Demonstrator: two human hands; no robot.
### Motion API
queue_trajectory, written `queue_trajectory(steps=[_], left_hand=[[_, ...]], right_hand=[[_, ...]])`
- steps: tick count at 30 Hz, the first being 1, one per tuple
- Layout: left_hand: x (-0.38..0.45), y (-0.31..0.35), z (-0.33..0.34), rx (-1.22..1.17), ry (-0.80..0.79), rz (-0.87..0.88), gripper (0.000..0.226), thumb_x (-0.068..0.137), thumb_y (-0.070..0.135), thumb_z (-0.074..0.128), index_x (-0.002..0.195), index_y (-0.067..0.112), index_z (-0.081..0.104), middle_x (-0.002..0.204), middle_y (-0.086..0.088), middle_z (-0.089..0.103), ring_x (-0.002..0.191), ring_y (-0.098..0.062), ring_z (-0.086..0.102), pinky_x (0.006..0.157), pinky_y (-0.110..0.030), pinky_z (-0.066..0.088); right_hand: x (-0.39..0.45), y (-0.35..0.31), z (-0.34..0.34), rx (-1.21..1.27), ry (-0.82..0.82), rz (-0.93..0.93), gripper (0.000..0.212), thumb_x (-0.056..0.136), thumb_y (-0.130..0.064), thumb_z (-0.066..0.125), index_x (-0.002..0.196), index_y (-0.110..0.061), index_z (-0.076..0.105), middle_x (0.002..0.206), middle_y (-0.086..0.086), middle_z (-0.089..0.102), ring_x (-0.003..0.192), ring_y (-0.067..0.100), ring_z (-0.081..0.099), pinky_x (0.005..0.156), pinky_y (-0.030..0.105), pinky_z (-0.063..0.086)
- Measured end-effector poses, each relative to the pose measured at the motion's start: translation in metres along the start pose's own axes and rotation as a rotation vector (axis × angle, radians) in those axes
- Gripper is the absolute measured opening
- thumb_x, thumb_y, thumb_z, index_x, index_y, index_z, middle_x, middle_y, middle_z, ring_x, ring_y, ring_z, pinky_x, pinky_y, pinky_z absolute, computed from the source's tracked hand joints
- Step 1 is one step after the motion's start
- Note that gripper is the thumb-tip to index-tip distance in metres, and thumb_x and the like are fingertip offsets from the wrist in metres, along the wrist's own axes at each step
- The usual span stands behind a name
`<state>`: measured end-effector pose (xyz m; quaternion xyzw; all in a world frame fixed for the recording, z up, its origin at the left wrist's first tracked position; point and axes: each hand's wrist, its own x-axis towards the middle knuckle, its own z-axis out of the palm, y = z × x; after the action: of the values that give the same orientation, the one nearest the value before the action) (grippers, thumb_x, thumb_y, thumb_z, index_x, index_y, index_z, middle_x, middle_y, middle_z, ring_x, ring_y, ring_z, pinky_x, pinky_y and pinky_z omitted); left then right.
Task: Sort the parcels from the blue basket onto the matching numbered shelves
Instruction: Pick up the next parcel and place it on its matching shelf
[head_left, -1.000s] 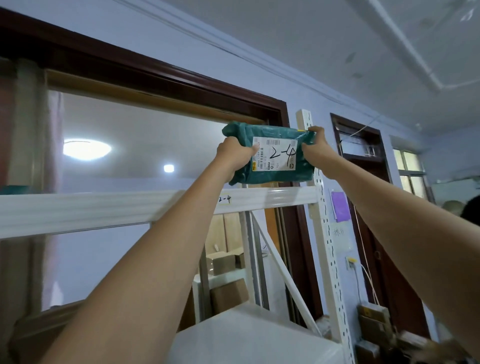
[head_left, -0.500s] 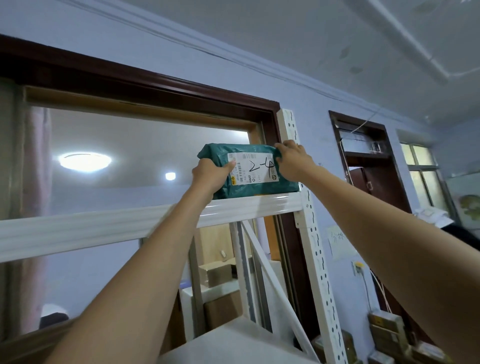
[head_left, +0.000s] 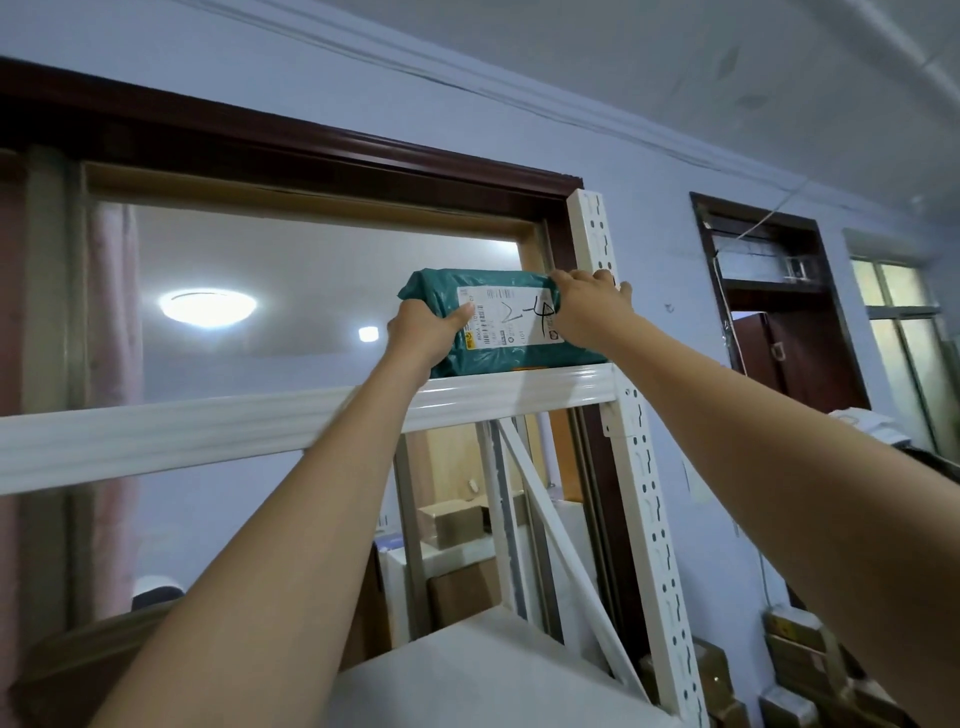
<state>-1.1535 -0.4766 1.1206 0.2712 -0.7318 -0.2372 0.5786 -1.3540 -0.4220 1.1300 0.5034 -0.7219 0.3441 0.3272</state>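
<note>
Left hand (head_left: 426, 335) and right hand (head_left: 587, 312) both grip the green parcel (head_left: 498, 353) — resting on the top shelf (head_left: 260, 421).

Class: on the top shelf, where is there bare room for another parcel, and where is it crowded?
Free: the long stretch of top shelf left of the green parcel. Crowded: the right end, where the parcel sits against the upright post, with the left hand and right hand on it.

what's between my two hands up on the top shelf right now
In the head view, the green parcel marked 2-4, gripped by left hand and right hand on the top shelf.
</note>
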Motion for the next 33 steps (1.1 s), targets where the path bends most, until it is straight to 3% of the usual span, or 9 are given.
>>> queue_trajectory(steps=[3,6,10,12,16,21,26,29,33], left_hand=[[-0.004,0.001,-0.001,0.075,0.04,0.019,0.039,0.094,0.034,0.066,0.125,0.011,0.059,0.125,-0.006,0.065,0.115,-0.027,0.061,0.094,-0.04,0.055],[-0.009,0.004,-0.003,0.118,0.05,0.01,0.04,0.094,0.035,0.067,0.124,0.01,0.06,0.125,-0.009,0.066,0.113,-0.029,0.062,0.097,-0.045,0.054],[-0.014,0.007,-0.005,0.177,-0.001,-0.015,0.044,0.096,0.036,0.063,0.13,0.009,0.057,0.128,-0.009,0.063,0.112,-0.026,0.061,0.086,-0.033,0.052],[-0.017,0.008,-0.005,0.22,-0.011,-0.006,0.045,0.097,0.035,0.063,0.132,0.008,0.056,0.129,-0.009,0.063,0.112,-0.025,0.06,0.079,-0.029,0.047],[-0.019,0.008,-0.005,0.3,-0.008,0.011,0.045,0.096,0.038,0.063,0.13,0.008,0.058,0.13,-0.011,0.063,0.107,-0.024,0.058,0.081,-0.029,0.043],[-0.023,0.01,-0.003,0.406,-0.031,0.012,0.044,0.099,0.036,0.058,0.132,0.006,0.056,0.132,-0.013,0.062,0.115,-0.029,0.059,0.084,-0.03,0.042],[-0.024,0.007,-0.002,0.526,0.054,0.003,0.054,0.096,0.048,0.058,0.128,0.005,0.054,0.127,-0.014,0.063,0.113,-0.03,0.059,0.079,-0.032,0.042],[-0.033,0.005,-0.001,0.613,0.163,0.012,0.067,0.096,0.055,0.052,0.135,0.001,0.044,0.131,-0.018,0.055,0.121,-0.033,0.054,0.098,-0.042,0.046],[-0.065,0.002,-0.002,0.632,0.209,0.214,0.054,0.105,0.037,0.039,0.149,0.006,0.031,0.145,-0.016,0.044,0.132,-0.033,0.044,0.115,-0.051,0.033]], right_hand=[[-0.004,-0.001,0.0,0.036,-0.044,-0.006,0.074,0.093,-0.012,0.05,0.158,-0.022,0.016,0.159,0.01,0.029,0.147,0.04,0.02,0.116,0.069,0.011],[-0.01,-0.001,0.004,0.089,-0.095,0.01,0.084,0.094,-0.008,0.048,0.16,-0.026,-0.002,0.167,0.007,0.0,0.153,0.036,-0.001,0.119,0.066,0.003],[-0.022,0.0,0.013,0.114,-0.111,0.012,0.092,0.095,-0.006,0.049,0.158,-0.026,-0.014,0.166,0.009,-0.016,0.152,0.036,-0.011,0.12,0.064,0.003],[-0.026,0.001,0.018,0.117,-0.097,0.007,0.092,0.095,-0.007,0.05,0.158,-0.024,-0.016,0.166,0.01,-0.017,0.152,0.036,-0.01,0.12,0.063,0.004],[-0.033,0.002,0.025,0.115,-0.134,0.015,0.088,0.098,-0.011,0.045,0.157,-0.021,-0.019,0.166,0.013,-0.014,0.153,0.035,-0.009,0.119,0.06,0.003],[-0.042,0.0,0.03,0.142,-0.182,0.056,0.083,0.1,-0.015,0.04,0.156,-0.023,-0.02,0.165,0.015,-0.016,0.153,0.035,-0.007,0.121,0.058,0.0],[-0.05,-0.002,0.026,0.148,-0.186,0.064,0.085,0.099,-0.017,0.042,0.157,-0.025,-0.019,0.165,0.015,-0.017,0.153,0.036,-0.008,0.12,0.06,-0.003],[-0.057,-0.004,0.02,0.154,-0.154,0.08,0.083,0.1,-0.017,0.04,0.157,-0.024,-0.019,0.164,0.017,-0.017,0.152,0.037,-0.008,0.12,0.059,-0.006],[-0.071,-0.01,0.026,0.22,-0.067,0.033,0.081,0.099,-0.02,0.042,0.158,-0.021,-0.014,0.166,0.016,-0.005,0.153,0.035,0.0,0.121,0.057,0.0]])
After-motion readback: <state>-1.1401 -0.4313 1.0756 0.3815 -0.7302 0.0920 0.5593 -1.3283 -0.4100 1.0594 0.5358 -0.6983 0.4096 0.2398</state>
